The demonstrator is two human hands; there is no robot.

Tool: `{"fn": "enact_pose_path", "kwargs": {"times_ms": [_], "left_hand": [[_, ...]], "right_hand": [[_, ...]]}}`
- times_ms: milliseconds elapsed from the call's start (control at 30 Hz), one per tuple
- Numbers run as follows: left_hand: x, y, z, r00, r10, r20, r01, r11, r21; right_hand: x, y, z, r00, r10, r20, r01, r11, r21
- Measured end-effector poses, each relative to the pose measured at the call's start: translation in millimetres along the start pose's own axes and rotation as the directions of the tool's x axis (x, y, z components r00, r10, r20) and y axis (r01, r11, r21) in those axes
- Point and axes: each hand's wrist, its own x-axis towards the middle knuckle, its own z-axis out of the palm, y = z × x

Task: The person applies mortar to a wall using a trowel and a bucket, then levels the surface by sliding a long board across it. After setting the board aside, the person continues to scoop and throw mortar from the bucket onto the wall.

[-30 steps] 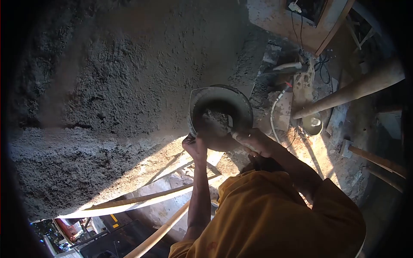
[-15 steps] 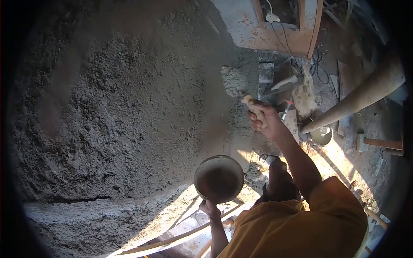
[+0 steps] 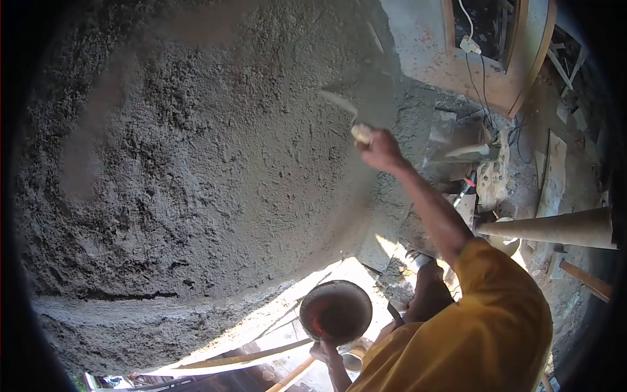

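Observation:
My right hand is closed round the pale handle of a trowel, whose thin blade lies close to the rough grey plastered wall. Whether the blade touches the wall I cannot tell. Lower down, my left hand grips the near rim of a round dark pan. The pan is tilted, and its inside is dark with a reddish patch. A smoother strip of wet plaster runs along the wall's right side.
At the upper right is a wooden-framed opening with a white plug and hanging cords. A thick pole juts in from the right. Tools, a bucket and boards lie on the ground, with long poles at the bottom.
The trowel has moved up and left over the wall, and its blade no longer shows the lump of mortar. The pan sits lower in view. The view has shifted, moving the opening right.

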Motion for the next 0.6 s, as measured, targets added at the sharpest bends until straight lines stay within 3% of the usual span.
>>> {"fn": "enact_pose_path", "kwargs": {"times_ms": [67, 100, 133, 167, 200, 267, 300, 333, 400, 433, 467, 500, 533, 567, 600], "left_hand": [[-5.3, 6.0, 24.1, 0.999, -0.019, -0.043, 0.018, 1.0, -0.006], [-3.3, -1.6, 19.4, 0.996, 0.09, 0.015, -0.091, 0.993, 0.081], [8.6, -6.9, 28.4, 0.974, 0.209, 0.086, -0.219, 0.965, 0.141], [17.6, -8.6, 39.7, 0.968, 0.222, 0.12, -0.24, 0.957, 0.166], [20.4, -5.1, 48.6, 0.951, 0.267, 0.154, -0.294, 0.937, 0.189], [24.3, 5.7, 66.9, 0.894, 0.392, 0.217, -0.435, 0.873, 0.218], [24.2, 16.6, 75.2, 0.859, 0.437, 0.267, -0.498, 0.835, 0.233], [25.4, 30.1, 84.9, 0.82, 0.478, 0.314, -0.556, 0.794, 0.245], [29.9, 56.5, 106.5, 0.71, 0.616, 0.339, -0.695, 0.692, 0.198], [28.1, 74.7, 114.1, 0.676, 0.653, 0.341, -0.727, 0.668, 0.16], [26.1, 93.2, 121.6, 0.64, 0.689, 0.341, -0.757, 0.642, 0.122], [28.6, 104.6, 123.5, 0.634, 0.688, 0.353, -0.766, 0.622, 0.165], [17.4, 129.2, 118.5, 0.733, 0.601, 0.317, -0.651, 0.756, 0.07], [23.3, 129.5, 120.2, 0.699, 0.64, 0.32, -0.657, 0.751, -0.065], [18.1, 144.7, 120.7, 0.678, 0.675, 0.289, -0.683, 0.725, -0.092]], "right_hand": [[-98.6, -66.6, -1.3, 0.997, -0.041, 0.072, 0.02, 0.96, 0.281], [-141.0, -55.0, 9.9, 0.966, -0.17, 0.192, 0.103, 0.943, 0.316], [-191.5, -23.8, 36.0, 0.949, -0.2, 0.242, 0.081, 0.902, 0.425], [-215.8, -29.5, 14.9, 0.831, -0.168, 0.53, 0.007, 0.957, 0.291], [-235.9, -41.2, -5.3, 0.634, -0.086, 0.768, -0.03, 0.99, 0.136], [-255.2, -39.7, -4.5, 0.298, 0.033, 0.954, 0.139, 0.987, -0.077], [-259.2, -47.4, -1.7, 0.289, 0.114, 0.95, 0.179, 0.969, -0.171], [-262.0, -60.8, 4.5, 0.367, 0.163, 0.916, 0.193, 0.95, -0.246], [-289.1, -47.0, 33.9, 0.588, -0.079, 0.805, 0.362, 0.916, -0.174], [-319.5, -16.8, 60.8, 0.598, -0.113, 0.793, 0.417, 0.889, -0.188], [-295.8, -62.2, 35.8, 0.433, 0.055, 0.899, 0.484, 0.828, -0.284], [-274.2, -97.5, 5.2, 0.388, 0.082, 0.918, 0.507, 0.813, -0.287], [-263.7, -101.6, -11.5, 0.402, 0.028, 0.915, 0.485, 0.842, -0.239], [-257.9, -107.3, -23.0, 0.55, -0.05, 0.834, 0.497, 0.821, -0.279], [-254.9, -99.6, -19.2, 0.601, -0.042, 0.798, 0.503, 0.796, -0.337]]}}
